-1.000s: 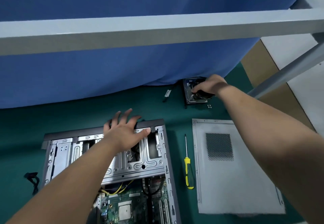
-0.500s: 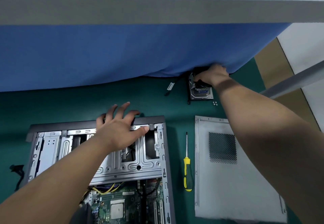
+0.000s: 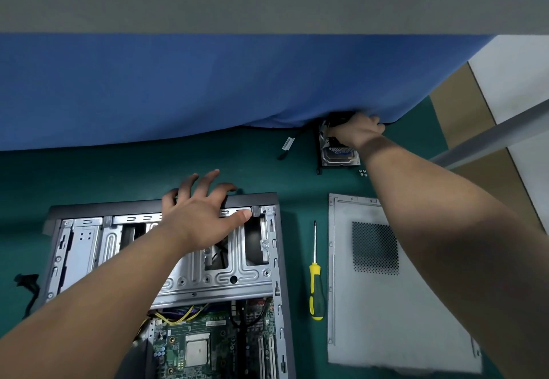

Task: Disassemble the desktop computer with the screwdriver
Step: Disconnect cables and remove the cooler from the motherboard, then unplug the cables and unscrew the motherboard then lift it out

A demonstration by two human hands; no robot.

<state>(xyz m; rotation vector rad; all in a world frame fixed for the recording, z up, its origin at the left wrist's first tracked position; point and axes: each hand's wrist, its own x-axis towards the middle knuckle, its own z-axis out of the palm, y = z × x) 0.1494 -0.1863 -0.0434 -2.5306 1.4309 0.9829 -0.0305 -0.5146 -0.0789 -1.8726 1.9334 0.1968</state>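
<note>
The open desktop case (image 3: 267, 260) lies flat on the green mat, its metal drive cage and green motherboard (image 3: 208, 346) exposed. My left hand (image 3: 202, 215) rests spread on the case's far top edge, fingers straight. My right hand (image 3: 356, 132) reaches far back and grips the far end of a hard drive (image 3: 340, 156) lying at the foot of the blue curtain. A yellow-and-black screwdriver (image 3: 315, 283) lies on the mat between the case and the removed grey side panel (image 3: 386, 319).
A few small screws (image 3: 363, 172) sit right of the drive. A loose labelled cable (image 3: 286, 145) lies left of it, a black cable (image 3: 28, 285) at the case's left. A grey frame bar (image 3: 267, 4) crosses overhead; another slants at right (image 3: 490, 138).
My right hand pushed the hard drive a little farther back toward the curtain edge. My left hand stayed on the case. The view tilted down slightly.
</note>
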